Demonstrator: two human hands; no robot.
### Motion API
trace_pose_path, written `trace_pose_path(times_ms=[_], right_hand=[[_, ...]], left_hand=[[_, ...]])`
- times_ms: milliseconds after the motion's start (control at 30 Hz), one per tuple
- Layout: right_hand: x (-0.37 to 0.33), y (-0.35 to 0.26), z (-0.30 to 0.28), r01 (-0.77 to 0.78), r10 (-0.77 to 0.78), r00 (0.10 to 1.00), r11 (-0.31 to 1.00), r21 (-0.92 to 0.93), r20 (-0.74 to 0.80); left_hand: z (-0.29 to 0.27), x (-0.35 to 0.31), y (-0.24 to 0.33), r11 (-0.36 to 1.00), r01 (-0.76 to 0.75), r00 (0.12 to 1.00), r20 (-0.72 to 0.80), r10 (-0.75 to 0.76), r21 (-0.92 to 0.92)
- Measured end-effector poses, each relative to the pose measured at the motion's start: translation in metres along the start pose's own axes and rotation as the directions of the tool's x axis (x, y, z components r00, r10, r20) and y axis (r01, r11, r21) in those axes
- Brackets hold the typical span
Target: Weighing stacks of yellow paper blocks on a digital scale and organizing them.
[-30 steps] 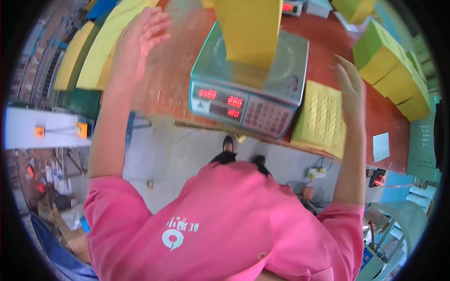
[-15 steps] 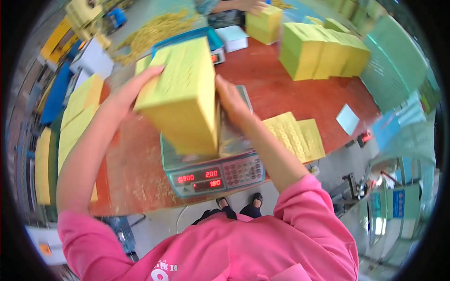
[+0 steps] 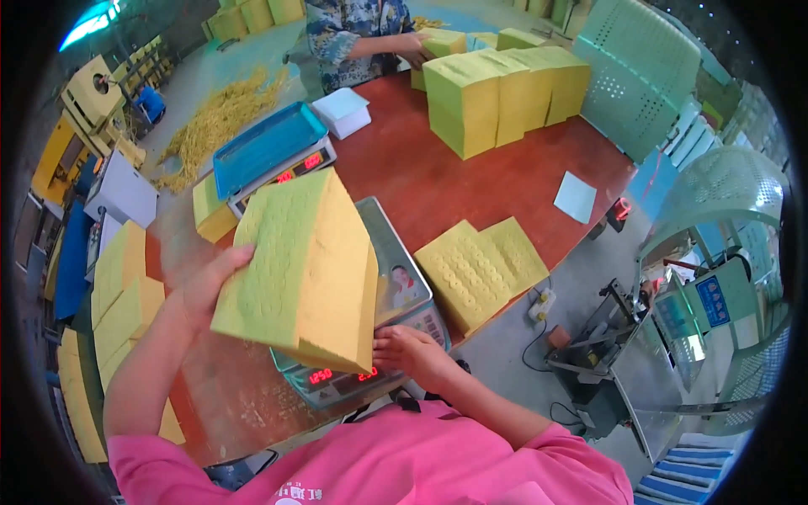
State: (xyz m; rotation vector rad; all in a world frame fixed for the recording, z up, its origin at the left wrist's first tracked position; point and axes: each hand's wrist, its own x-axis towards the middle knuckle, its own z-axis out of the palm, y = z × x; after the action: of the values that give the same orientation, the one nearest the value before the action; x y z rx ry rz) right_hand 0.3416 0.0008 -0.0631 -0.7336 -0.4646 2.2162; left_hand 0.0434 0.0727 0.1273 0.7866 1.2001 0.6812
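A thick stack of yellow paper (image 3: 282,261) with punched marks leans, tilted, over the digital scale (image 3: 389,290) and hides much of its platform. My left hand (image 3: 220,282) grips its left side, thumb on the marked face. Beside the stack's lower right corner is my right hand (image 3: 412,353), its fingers stretched toward the edge and seemingly touching it. Whether the stack's base rests on the scale is hidden. Just right of the scale lie punched yellow paper pieces (image 3: 467,273).
A second scale with a blue tray (image 3: 268,147) stands behind. Several tall yellow stacks (image 3: 471,105) line the far right, near a co-worker's hand (image 3: 412,49) and a green perforated panel (image 3: 635,76). More yellow stacks (image 3: 118,269) sit at left. A pale sheet (image 3: 575,198) lies on the red table (image 3: 379,143).
The view has shifted. My right hand has moved down from the stack's right side to its lower corner. The stack has turned and tilted, with my left hand still gripping it.
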Motion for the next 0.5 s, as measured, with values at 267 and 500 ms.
trace_pose_path(times_ms=[267,500], right_hand=[[-0.024,-0.099,0.011,-0.058,0.001,0.994,0.852,-0.520,-0.110],[0.103,-0.271,-0.042,0.139,-0.115,0.990,0.875,-0.464,0.080]], left_hand=[[0.049,0.002,-0.017,0.975,-0.140,0.982,-0.153,0.114,-0.174],[0.099,0.119,0.042,0.795,-0.605,0.765,-0.250,0.593,0.035]])
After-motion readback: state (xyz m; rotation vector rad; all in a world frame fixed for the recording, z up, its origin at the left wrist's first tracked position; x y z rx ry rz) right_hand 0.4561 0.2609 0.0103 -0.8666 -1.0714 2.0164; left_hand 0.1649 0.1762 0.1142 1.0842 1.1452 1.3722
